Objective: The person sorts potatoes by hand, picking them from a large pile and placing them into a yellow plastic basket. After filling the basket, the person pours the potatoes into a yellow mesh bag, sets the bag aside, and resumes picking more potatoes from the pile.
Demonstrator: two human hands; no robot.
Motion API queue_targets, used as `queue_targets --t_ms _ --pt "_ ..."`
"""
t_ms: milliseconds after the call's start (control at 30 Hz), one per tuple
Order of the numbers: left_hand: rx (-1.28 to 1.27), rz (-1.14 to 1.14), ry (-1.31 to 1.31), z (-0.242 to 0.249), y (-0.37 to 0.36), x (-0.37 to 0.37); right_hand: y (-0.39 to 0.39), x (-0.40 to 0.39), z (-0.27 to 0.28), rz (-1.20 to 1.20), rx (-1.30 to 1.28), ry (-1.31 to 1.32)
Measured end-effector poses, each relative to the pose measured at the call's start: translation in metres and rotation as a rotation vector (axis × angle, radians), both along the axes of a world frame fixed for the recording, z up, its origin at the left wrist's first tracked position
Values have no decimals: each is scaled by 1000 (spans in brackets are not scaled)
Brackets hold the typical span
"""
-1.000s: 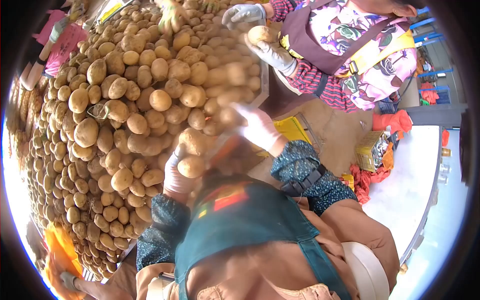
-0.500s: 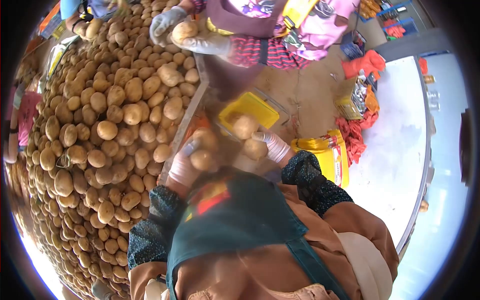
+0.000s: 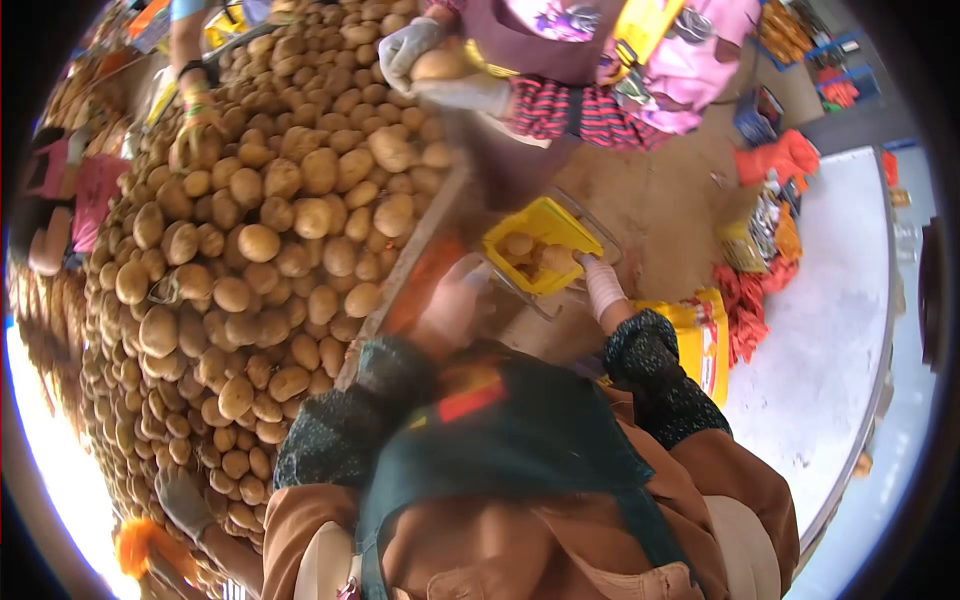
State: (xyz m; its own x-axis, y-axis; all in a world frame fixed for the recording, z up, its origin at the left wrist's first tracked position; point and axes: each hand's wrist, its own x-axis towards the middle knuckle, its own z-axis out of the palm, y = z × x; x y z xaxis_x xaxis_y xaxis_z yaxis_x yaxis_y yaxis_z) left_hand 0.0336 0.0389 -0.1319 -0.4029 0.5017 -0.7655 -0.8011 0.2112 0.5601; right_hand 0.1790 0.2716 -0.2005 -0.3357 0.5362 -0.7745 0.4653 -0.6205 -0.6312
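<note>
A yellow basket [image 3: 572, 222] with a metal handle stands low in front of me, with several potatoes [image 3: 520, 246] in it. My right hand [image 3: 602, 284], in a pale glove, reaches to the basket's near right rim. Its fingertips are right beside a potato [image 3: 557, 259] and partly blurred. My left hand [image 3: 455, 303], also gloved, is smeared by motion left of the basket, close to the edge of the potato pile. No potato shows in it.
A large potato pile [image 3: 258, 243] fills the left side behind a board edge [image 3: 425, 215]. Across from me, a co-worker's gloved hands [image 3: 412, 50] hold a potato. Other people's hands reach over the pile. A stack of yellow containers [image 3: 705, 345] and a white table [image 3: 815, 300] are right.
Both hands held potatoes before; now potatoes lie in the basket, which showed none. My hands have moved apart from those potatoes, and the view has shifted left.
</note>
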Motion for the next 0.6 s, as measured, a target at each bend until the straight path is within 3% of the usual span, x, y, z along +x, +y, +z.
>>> queue_targets --t_ms 33,67,100,133,167,233,300,400,467,533,600 --pt "-19 -6 87 1 -15 0 -3 -11 -5 115 147 -82" --pt "167 141 102 -15 -41 -2 -5 -20 -9 225 301 -163" --pt "114 230 136 20 -56 -7 -12 -31 -5 435 453 -29" --pt "57 286 318 3 -78 -12 -24 -47 7 640 606 110" --pt "178 426 325 -11 -100 -14 -38 -64 19 840 759 254" --pt "-19 527 415 0 -122 -24 -72 -111 44 966 646 309" --pt "-225 303 945 -24 -140 -41 -97 -156 31 1084 1215 525" --pt "-812 -288 1375 17 -129 -66 -132 -216 50 1466 1310 185" --pt "-999 -525 1384 36 -109 -77 -140 -236 38 1622 1372 112" --pt "-1121 -610 1106 37 -95 -92 -137 -249 32 1726 1399 127" --pt "-1086 -638 1069 25 -98 -100 -127 -246 29 1449 1181 304"
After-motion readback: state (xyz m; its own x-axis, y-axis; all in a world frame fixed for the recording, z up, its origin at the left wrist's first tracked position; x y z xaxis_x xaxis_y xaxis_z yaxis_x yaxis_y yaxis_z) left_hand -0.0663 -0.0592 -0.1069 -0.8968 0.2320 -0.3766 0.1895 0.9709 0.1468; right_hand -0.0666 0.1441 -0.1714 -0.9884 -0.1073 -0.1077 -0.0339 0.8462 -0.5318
